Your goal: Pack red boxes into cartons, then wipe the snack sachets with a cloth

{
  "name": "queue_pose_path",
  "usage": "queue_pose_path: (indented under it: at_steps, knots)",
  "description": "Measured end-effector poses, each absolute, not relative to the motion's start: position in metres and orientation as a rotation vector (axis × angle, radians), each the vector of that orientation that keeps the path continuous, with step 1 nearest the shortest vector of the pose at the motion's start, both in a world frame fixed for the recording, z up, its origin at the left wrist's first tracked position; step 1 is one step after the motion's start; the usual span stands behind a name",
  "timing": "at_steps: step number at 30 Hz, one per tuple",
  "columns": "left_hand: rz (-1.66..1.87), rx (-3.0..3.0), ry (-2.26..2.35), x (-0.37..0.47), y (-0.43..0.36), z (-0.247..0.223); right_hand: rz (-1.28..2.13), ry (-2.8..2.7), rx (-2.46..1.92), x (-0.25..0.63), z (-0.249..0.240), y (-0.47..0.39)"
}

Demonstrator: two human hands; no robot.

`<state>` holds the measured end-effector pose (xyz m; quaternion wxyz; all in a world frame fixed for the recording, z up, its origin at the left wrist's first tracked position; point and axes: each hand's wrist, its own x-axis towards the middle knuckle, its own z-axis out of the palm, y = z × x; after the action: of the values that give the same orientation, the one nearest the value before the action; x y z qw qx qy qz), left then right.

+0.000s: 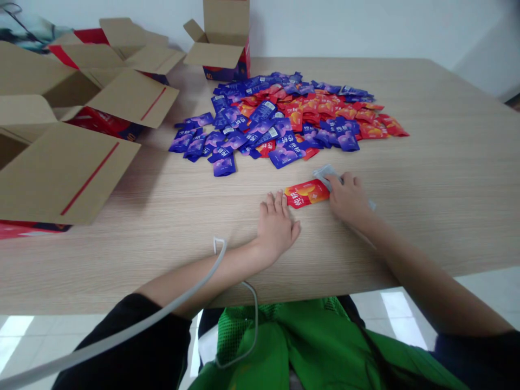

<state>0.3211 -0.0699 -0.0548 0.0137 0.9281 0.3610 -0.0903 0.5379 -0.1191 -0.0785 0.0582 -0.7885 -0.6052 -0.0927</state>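
Observation:
A red packet with orange fruit pictures [307,193] lies flat on the wooden table [426,216]. My left hand [275,225] rests palm down by the packet's left end, fingers stretched out, fingertips at its edge. At the other end, my right hand [350,199] has its fingers closed on a crumpled pale grey cloth [327,172], which lies against the packet's right end. Part of the cloth is hidden under the right hand.
Beyond my hands spreads a heap of purple packets [264,114] and red packets [320,105]. Several open cardboard boxes [60,162] stand at the left, and another box [225,54] at the back. A white cable [162,314] crosses above my left forearm.

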Motion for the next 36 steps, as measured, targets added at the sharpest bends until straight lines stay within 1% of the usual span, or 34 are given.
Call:
queue_pose_path:
  at_steps: [3,7,10,13,18,26,30,33,36]
  knots:
    - [-0.268,2.899,1.119,0.320,-0.070,-0.056,-0.241,-1.818,-2.283,0.530,-0.061,-0.108]
    - [-0.263,2.917,1.108,0.320,-0.069,-0.056,-0.155,-1.843,-2.078,0.494,-0.047,-0.092]
    - [-0.267,2.928,1.091,0.320,-0.069,-0.054,-0.111,-1.976,-2.011,0.464,-0.056,-0.087]
    - [-0.266,2.934,1.082,0.320,-0.069,-0.053,-0.187,-2.054,-2.050,0.451,-0.072,-0.091]
    - [-0.291,2.913,1.107,0.321,-0.069,-0.053,-0.294,-1.956,-2.205,0.466,-0.080,-0.106]
    - [-0.293,2.904,1.109,0.321,-0.069,-0.054,-0.293,-1.772,-2.419,0.509,-0.084,-0.126]
    - [-0.291,2.915,1.099,0.321,-0.069,-0.054,-0.290,-1.764,-2.505,0.532,-0.086,-0.133]
    - [-0.286,2.917,1.102,0.320,-0.068,-0.054,-0.246,-1.813,-2.478,0.544,-0.081,-0.131]
    - [-0.273,2.916,1.097,0.319,-0.068,-0.055,-0.196,-1.829,-2.348,0.542,-0.070,-0.125]
